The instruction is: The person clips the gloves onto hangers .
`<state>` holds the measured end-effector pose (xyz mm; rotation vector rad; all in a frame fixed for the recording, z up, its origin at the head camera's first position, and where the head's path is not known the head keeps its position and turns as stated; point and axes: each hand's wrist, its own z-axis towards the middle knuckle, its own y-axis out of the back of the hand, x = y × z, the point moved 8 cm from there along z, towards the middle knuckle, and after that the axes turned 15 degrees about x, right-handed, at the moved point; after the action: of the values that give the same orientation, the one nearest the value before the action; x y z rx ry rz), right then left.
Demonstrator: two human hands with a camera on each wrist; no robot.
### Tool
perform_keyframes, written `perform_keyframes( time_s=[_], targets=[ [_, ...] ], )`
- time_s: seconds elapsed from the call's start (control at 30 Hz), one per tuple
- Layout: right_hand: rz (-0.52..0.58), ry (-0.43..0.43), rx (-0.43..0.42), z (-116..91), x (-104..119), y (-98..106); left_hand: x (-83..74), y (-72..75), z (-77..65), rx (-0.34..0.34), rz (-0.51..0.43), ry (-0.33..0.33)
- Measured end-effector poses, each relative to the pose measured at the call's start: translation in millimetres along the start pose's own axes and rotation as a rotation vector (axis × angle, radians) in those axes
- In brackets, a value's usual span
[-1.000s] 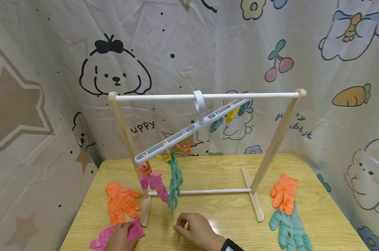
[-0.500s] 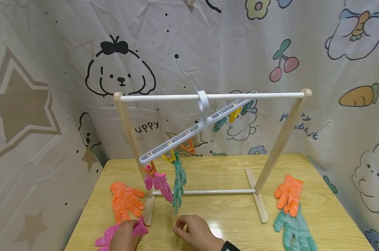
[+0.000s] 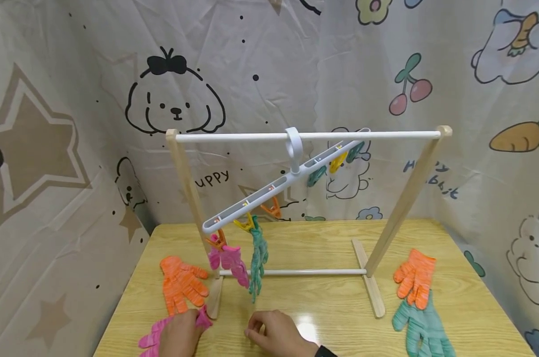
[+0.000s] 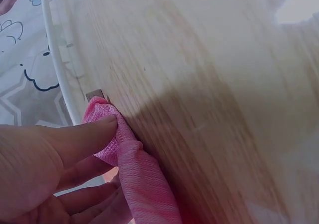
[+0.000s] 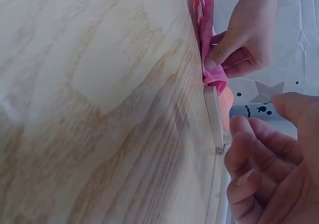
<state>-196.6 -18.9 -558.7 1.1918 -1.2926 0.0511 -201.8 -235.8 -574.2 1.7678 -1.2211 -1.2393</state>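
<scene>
My left hand (image 3: pixel 180 334) pinches a pink knit glove (image 4: pixel 142 176) near its cuff, thumb on top, at the front left of the table. The glove's fingers (image 3: pixel 150 341) stick out on the far side of the hand. My right hand (image 3: pixel 278 333) stays low over the table to the right, fingers loosely curled and holding nothing; the right wrist view shows the hand (image 5: pixel 271 169) with the palm bare. Above, a pink glove (image 3: pixel 229 263) and a green glove (image 3: pixel 258 260) hang from an orange clip (image 3: pixel 217 240) and a yellow clip (image 3: pixel 246 223).
A grey clip hanger (image 3: pixel 251 201) hangs tilted from the white bar (image 3: pixel 234 137) of a wooden stand (image 3: pixel 399 213). Unused clips hang toward its far end. Orange glove (image 3: pixel 184 285) lies left; another orange glove (image 3: pixel 416 277) overlaps a green glove (image 3: pixel 423 327) at right.
The head view has shifted slightly, so the whole scene sits a little further right. My left hand keeps its hold near the pink glove's cuff, turned a little over it. The right hand stays loosely curled.
</scene>
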Motion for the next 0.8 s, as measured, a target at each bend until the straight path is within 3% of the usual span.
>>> perform_keyframes(
  time_s=[0.4,0.8],
  targets=[
    [-0.083,0.017,0.012,0,2,-3,-9.3,4.2,-8.2,-0.135,0.067,-0.059],
    [-0.066,0.005,0.046,-1,2,-4,-10.9,1.5,-7.7,-0.143,0.103,-0.044]
  ],
)
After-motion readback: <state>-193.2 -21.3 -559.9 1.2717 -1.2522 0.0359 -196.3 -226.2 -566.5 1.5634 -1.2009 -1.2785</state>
